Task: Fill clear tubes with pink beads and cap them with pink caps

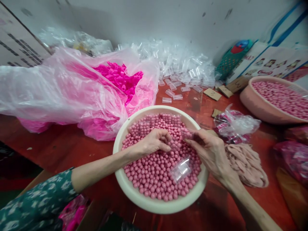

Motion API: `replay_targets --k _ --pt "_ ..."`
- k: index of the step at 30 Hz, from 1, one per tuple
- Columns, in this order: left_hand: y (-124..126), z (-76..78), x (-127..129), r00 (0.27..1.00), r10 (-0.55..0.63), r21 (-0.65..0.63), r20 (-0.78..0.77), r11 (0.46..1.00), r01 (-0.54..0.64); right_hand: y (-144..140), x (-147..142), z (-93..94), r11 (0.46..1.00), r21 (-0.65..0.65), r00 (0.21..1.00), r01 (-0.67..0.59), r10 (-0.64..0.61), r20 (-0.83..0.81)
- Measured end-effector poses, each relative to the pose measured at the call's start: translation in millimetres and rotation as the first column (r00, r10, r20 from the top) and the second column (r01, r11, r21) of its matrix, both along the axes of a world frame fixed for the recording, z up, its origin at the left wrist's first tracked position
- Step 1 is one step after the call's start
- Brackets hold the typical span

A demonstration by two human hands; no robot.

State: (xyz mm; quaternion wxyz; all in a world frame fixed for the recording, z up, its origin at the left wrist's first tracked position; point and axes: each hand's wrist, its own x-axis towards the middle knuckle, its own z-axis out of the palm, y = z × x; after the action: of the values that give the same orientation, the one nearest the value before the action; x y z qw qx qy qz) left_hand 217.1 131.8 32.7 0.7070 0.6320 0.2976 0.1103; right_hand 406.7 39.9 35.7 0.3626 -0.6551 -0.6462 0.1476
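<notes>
A cream basin (162,209) full of round pink beads (154,176) stands in front of me on the table. My right hand (211,149) is at the basin's right side, its thumb and fingers closed on a small clear plastic case (187,133) with pink beads showing in it. Over the middle of the beads, my left hand (155,141) has its fingers curled in a pinch; what lies at its fingertips blends with the beads and is blurred. Empty clear cases (181,170) lie on the beads below my hands. More bead-filled cases (144,127) rest toward the basin's far side.
A plastic bag (96,89) of bright pink pieces (117,77) lies back left. Many clear cases (178,64) are heaped by the wall. At right are a pink basin (255,99), a knotted plastic bag (237,123), a crumpled cloth (246,163) and cardboard pieces (212,94).
</notes>
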Motion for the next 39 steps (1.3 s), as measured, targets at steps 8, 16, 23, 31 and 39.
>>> replay_targets --k 8,16,23,31,39 --pt "-11.3 11.4 -9.0 0.982 0.102 -0.282 0.162 0.958 -0.053 -3.1 -0.9 -8.4 1.000 0.004 0.993 -0.010 0.011 -0.121" --pt "-15.5 25.9 -14.7 0.942 0.269 -0.257 0.201 0.942 -0.214 -4.9 -2.1 -10.0 0.999 -0.018 0.990 -0.046 0.043 -0.138" --pt "-16.6 29.9 -21.1 0.918 0.352 -0.231 0.182 0.923 -0.308 -4.3 -4.3 -14.3 0.998 0.002 0.983 -0.070 0.070 -0.171" --pt "-18.1 28.4 -20.7 0.872 0.411 -0.095 0.266 0.911 -0.400 -3.4 -4.5 -11.4 0.995 0.012 0.983 -0.104 0.104 -0.149" --pt "-18.4 27.0 -24.5 0.850 0.472 -0.136 0.235 0.882 -0.452 -1.8 -7.8 -7.1 0.992 -0.040 0.986 -0.121 0.115 -0.120"
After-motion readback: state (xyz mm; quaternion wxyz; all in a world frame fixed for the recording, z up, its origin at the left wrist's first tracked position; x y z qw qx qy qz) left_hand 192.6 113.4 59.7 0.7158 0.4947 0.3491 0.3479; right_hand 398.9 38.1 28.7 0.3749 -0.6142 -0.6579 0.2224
